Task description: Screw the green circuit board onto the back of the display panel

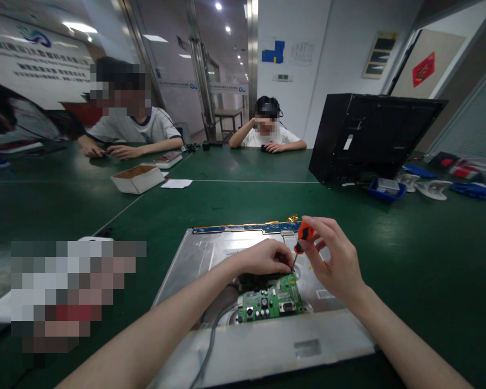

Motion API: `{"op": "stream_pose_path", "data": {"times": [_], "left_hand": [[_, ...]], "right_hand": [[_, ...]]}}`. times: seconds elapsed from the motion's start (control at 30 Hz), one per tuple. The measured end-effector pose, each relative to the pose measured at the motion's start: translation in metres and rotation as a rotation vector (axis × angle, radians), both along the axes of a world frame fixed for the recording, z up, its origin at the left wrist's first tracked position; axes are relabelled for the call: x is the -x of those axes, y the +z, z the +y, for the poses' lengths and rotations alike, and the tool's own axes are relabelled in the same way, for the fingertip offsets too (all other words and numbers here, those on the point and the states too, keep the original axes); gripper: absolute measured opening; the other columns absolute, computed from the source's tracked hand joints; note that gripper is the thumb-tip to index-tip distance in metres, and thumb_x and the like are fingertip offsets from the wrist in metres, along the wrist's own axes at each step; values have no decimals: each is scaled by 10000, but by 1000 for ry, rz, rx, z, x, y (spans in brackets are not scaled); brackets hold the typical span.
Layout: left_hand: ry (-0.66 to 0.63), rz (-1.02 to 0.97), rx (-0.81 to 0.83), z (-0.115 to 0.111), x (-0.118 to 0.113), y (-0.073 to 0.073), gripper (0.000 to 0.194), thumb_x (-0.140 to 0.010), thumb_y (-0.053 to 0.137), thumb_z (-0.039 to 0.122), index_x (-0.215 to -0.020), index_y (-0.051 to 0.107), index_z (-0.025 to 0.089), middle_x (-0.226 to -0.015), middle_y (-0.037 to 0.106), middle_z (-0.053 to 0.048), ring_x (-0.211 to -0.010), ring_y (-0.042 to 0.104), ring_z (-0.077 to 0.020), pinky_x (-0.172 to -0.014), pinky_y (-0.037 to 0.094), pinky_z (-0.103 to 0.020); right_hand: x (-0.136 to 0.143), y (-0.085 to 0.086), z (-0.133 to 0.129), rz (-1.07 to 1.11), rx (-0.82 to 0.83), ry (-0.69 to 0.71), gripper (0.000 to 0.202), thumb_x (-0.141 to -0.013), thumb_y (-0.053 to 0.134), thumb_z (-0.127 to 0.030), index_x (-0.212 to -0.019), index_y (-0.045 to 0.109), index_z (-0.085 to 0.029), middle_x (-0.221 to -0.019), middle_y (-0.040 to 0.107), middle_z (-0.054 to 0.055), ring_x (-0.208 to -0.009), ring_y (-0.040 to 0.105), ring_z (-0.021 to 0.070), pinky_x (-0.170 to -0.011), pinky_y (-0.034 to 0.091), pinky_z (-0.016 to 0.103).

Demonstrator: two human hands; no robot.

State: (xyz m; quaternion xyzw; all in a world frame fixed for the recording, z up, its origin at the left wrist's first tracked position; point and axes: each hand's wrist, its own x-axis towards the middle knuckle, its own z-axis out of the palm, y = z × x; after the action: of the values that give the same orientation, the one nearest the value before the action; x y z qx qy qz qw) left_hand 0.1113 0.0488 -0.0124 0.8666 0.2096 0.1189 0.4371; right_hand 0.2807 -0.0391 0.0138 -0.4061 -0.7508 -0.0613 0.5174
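Observation:
A metal panel (336,337) lies on the green table before me, with a blue circuit strip (235,229) along its far edge. My right hand (338,259) grips an orange and black screwdriver (305,231), its shaft slanting down to the far edge of a green circuit board (271,300). Beside the screwdriver tip, my left hand (267,256) has its fingers pressed together at the board's far edge; whether they hold something is hidden. A grey cable (211,343) runs from near the board toward the panel's near edge.
Across the green table (235,200), people sit at the far side. A black monitor housing (372,138) stands at the back right, near a blue tray (386,190). An open box (138,180) and paper (177,184) lie back left. A blurred-out object is at the left.

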Motion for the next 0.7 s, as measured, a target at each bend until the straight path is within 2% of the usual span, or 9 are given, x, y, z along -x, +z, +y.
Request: {"op": "stream_pose_path", "data": {"times": [0.17,0.4,0.7], "left_hand": [[-4,3,22,0,0,0,61,-769,686,84,-758,698,143,-715,633,18,-675,570,-118,-660,436,-207],[0,33,22,0,0,3,48,-783,694,103,-808,710,141,-755,665,1,-718,596,-138,-686,445,-222],[-3,19,32,0,0,0,42,-774,688,104,-789,708,139,-726,652,7,-693,579,-130,-671,435,-218]], "right_hand": [[1,-2,-1,13,28,4,465,-938,486,-139,-1373,421,-290,-1072,661,60,-727,659,143,-538,569,257],[-2,-12,3,125,10,6,434,-860,646,-206,-1223,415,-258,-1001,659,42,-707,670,142,-515,555,235],[-1,-10,2,85,18,14,457,-915,564,-207,-1321,363,-264,-1049,643,68,-711,654,145,-540,561,265]]}}
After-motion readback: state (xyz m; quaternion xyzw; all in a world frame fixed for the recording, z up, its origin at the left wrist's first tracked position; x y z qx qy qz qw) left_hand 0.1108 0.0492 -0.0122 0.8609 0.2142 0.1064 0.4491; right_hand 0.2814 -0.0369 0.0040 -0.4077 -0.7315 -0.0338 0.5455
